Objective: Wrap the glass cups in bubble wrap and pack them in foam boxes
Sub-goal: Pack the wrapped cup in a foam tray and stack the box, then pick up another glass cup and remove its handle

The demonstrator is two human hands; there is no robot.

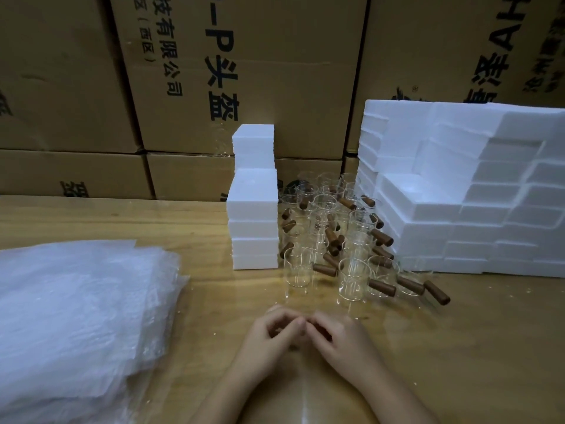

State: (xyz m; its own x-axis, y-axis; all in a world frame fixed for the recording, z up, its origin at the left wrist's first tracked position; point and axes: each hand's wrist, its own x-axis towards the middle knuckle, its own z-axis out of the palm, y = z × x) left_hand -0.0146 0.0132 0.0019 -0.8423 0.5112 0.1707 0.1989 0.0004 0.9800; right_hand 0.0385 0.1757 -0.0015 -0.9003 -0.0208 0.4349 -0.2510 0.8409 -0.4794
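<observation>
Head view: glass cups (333, 240) all bare, clustered on counter (474, 338) between small foam box stack (253, 221) and large foam box stack (452, 203) — none wrapped. Bubble wrap sheets (76, 301) piled left. Left hand (272, 330), right hand (341, 335) loosely curled, fingertips meeting, holding nothing — packing seemingly all ahead.

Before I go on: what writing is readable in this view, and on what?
"-P头盔": middle carton, large, turned sideways.
"技有限公司": same carton, smaller, cut off at the top.
"(西区)": same carton, beside that line.
Right carton: large letters that look like "HA", cut off; its characters are too blurred to read.
Left cartons: fragments only, unreadable.
</observation>
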